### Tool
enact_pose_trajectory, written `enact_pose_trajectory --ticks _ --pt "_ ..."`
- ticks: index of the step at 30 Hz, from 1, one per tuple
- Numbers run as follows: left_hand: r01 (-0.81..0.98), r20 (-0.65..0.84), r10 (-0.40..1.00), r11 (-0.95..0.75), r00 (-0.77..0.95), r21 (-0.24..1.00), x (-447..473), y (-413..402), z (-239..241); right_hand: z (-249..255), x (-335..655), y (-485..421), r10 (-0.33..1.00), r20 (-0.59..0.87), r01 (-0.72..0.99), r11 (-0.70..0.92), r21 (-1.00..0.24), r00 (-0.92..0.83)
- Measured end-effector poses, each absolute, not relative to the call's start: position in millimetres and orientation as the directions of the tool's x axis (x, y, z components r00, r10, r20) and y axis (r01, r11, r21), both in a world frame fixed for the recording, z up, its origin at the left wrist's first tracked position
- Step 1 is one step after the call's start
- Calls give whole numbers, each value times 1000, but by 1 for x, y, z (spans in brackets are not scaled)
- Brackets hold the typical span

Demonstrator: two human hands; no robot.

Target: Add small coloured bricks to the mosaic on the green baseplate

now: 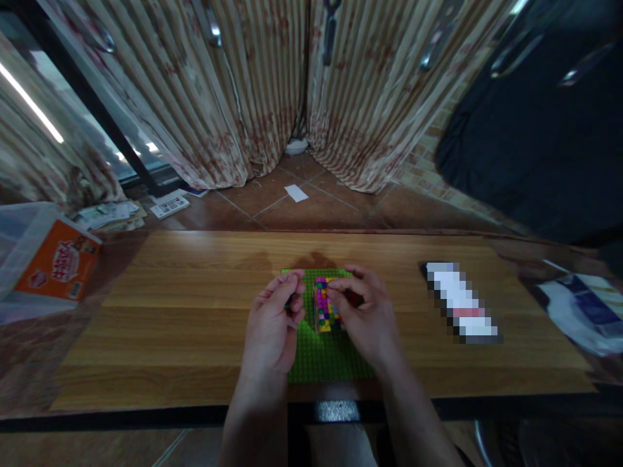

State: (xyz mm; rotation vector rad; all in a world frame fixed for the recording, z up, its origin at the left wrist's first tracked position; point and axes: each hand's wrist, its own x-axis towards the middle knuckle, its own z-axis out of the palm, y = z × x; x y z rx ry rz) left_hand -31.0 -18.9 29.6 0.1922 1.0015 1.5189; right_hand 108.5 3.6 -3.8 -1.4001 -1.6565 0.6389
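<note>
A green studded baseplate (318,363) lies on the wooden table. On it stands a block of toy bricks (322,305) in pink, yellow, blue and other colours. Beside its left edge, my left hand (275,318) is closed with curled fingers, and a small dark piece shows between them, too hidden to name. My right hand (367,308) reaches over the bricks from the right. Its thumb and index finger pinch together at the top of the block; what they hold is covered. Something red shows beneath the right fingers.
A phone-like object (460,301), blurred out, lies right on the wooden table (195,324). A clear plastic bin (29,220) with an orange label stands at the left. Plastic packaging (584,311) is at the far right. Curtains (219,97) hang beyond the tiled floor.
</note>
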Motion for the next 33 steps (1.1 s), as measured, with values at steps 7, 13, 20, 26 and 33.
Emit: enact_pose_trajectory --ticks 7,13,20,26,33 --pt "-734 -429 871 127 -240 668 -31 -19 29 -5 109 8 982 189 419 163 -893 20" --pt "-735 -417 876 115 -242 668 -32 -19 29 -1 113 9 984 176 405 149 -902 31" --pt "-733 -422 874 120 -242 669 -33 -19 29 9 109 13 986 157 528 162 -833 -54" --pt "-733 -429 874 136 -229 667 -34 -20 31 9 105 14 991 130 543 130 -829 -39" --pt "-731 -443 865 144 -234 667 -33 -19 33 9 104 15 991 126 554 132 -822 -50"
